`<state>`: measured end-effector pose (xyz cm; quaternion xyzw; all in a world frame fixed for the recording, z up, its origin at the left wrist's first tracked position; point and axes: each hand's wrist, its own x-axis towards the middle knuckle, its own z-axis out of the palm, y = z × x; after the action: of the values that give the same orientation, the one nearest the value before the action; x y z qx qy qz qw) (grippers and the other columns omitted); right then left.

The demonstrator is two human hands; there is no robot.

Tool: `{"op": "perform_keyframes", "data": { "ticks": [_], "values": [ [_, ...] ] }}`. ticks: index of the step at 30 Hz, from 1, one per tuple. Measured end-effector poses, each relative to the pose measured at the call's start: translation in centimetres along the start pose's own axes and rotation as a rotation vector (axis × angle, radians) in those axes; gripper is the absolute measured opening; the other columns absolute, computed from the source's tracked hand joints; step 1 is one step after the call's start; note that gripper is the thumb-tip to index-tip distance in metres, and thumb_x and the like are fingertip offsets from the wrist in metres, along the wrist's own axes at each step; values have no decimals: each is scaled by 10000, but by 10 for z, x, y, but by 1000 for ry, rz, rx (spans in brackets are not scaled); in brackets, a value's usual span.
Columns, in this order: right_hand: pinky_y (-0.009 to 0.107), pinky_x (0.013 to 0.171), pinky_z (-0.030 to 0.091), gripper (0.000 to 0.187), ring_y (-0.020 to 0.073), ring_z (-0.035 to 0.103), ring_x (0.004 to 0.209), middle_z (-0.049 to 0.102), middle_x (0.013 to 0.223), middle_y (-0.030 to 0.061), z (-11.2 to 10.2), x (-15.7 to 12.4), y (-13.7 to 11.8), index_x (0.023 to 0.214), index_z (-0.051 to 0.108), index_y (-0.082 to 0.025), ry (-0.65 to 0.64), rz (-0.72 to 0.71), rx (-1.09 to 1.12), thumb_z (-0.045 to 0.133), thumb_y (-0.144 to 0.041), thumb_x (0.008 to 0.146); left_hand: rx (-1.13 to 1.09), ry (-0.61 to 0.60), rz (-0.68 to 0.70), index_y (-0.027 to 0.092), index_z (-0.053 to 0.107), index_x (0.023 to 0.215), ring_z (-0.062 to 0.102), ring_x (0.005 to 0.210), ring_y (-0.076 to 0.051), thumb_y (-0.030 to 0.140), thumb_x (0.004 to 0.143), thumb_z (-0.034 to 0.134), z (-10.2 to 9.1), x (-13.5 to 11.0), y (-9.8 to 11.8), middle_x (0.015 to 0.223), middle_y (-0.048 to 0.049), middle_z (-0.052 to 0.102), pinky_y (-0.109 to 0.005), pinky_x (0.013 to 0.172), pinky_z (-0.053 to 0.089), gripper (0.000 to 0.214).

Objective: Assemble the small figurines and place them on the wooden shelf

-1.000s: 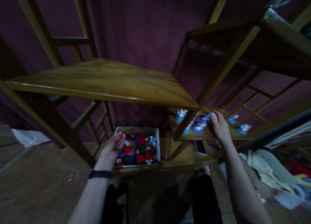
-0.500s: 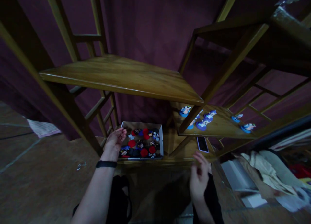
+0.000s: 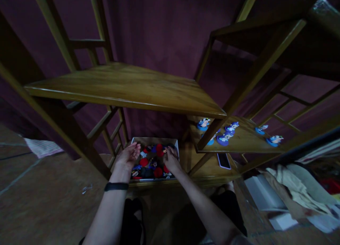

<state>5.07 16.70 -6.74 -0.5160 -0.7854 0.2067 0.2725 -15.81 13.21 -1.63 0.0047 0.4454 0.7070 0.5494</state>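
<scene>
Many small figures, with red, black, blue and white parts, lie close together in a shallow open box; single ones too dim to sort. Box sits on the lower board of a wooden shelf unit, under the upper board.

Right hand reaches into the box at its right side, fingers bent down among the figures; can't tell whether it grasps one or only touches. Left hand at the box's left edge, palm turned up, fingers loosely curled, grip released. Black band on left wrist.

Right of the box, beyond a slanting post, a side shelf holds at least six figures on round bases: purple pair near the middle, blue-based pair toward the right end, others by the post, one partly hidden behind it. Dark-screened phone flat on the lower board, below the side shelf's front edge.

Purple backdrop behind the unit. Floor, right: white box, smaller white carton, pale cloth. Floor, left: patterned fabric.
</scene>
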Motion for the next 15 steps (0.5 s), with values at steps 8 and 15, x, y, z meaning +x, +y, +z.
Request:
{"op": "perform_keyframes", "data": {
  "ticks": [8,15],
  "values": [
    [370,1008,270,488,222,403,1196,464,1307,98,31,28,1,1264,426,-174,-75,29,-187,490,-202,781,-73,-11,-6,101,606,794,632,606,-108,-28,727,499,0,5,4,690,-62,640,-181,523,504,180],
    [246,845,402,244,136,581,934,661,980,-13,24,43,4,959,606,-246,-144,100,33,398,-198,841,-71,-9,-30,105,600,805,625,572,-106,-28,739,479,1,6,3,695,-67,646,-183,491,498,192]
  ]
}}
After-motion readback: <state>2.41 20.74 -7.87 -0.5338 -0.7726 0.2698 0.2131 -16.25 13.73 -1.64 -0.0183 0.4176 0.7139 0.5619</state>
